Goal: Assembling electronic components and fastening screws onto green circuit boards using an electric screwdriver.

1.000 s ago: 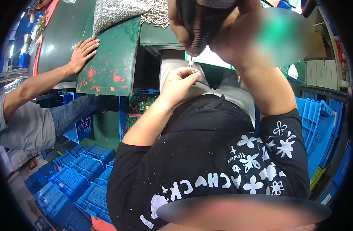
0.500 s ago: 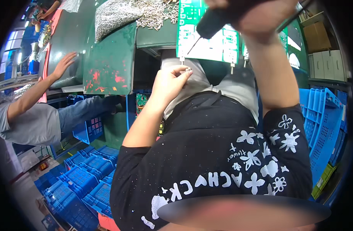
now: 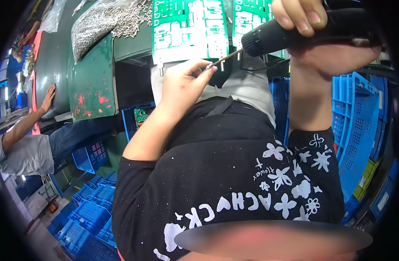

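Note:
My right hand (image 3: pixel 332 61) is wrapped round a black electric screwdriver (image 3: pixel 273 39), which lies nearly level and points left. Its thin bit (image 3: pixel 230 56) reaches to the fingertips of my left hand (image 3: pixel 184 85). Those fingers pinch a tiny metallic piece, probably a screw (image 3: pixel 209 66), at the bit's tip; its exact shape is too small to tell. Just beyond my left hand lies a green and white circuit board (image 3: pixel 191 32) over the bench edge, with metal standoffs (image 3: pixel 222 66) under its near edge. A second circuit board (image 3: pixel 254 15) lies to its right, partly behind the screwdriver.
An open bag of small metal parts (image 3: pixel 95 32) spills a loose pile (image 3: pixel 130 26) onto the green bench (image 3: pixel 93 74). Blue crates (image 3: pixel 88 209) stand at lower left, and another blue crate (image 3: pixel 354 126) at right. A co-worker (image 3: pixel 28 152) is at far left.
The screwdriver has come down from over the board, and its bit now meets the piece in my left fingers. The view has shifted, so boards and bench appear further left.

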